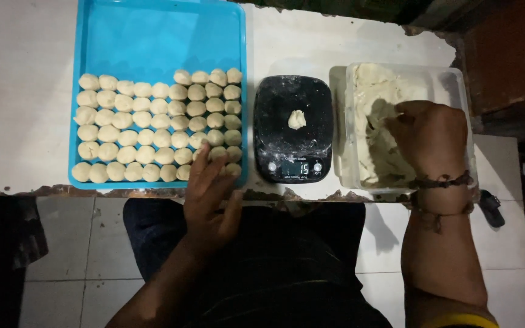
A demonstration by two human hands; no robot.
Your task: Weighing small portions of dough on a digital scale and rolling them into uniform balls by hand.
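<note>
Your work lies on a pale table (25, 121), worn and chipped along its near edge. The largest thing on it is the blue plastic tray (153, 36) at the left, smooth and shallow-walled, its near half packed with rows of small dough balls (153, 124), matte, pale and roughly round; the far half is bare.

At the right stands a clear plastic tub (457, 85) holding the dough mass (375, 109), lumpy, cream-coloured and torn at its surface. It looks soft and somewhat tacky, so judge it as something that stretches and tears rather than lifts clean: pinch a bit from a raised edge and pull. Your right hand (429, 136) is down in the tub, fingers curled into the dough; how much it has hold of you cannot tell, since the knuckles hide the tips.

Between tray and tub sits a black kitchen scale (293, 97), glossy and dusted with flour, with a small dough piece (297, 119) on its plate, light and easily squashed.

Your left hand (211, 194) rests loosely open at the tray's near right corner, fingertips touching the nearest balls, gripping nothing.
</note>
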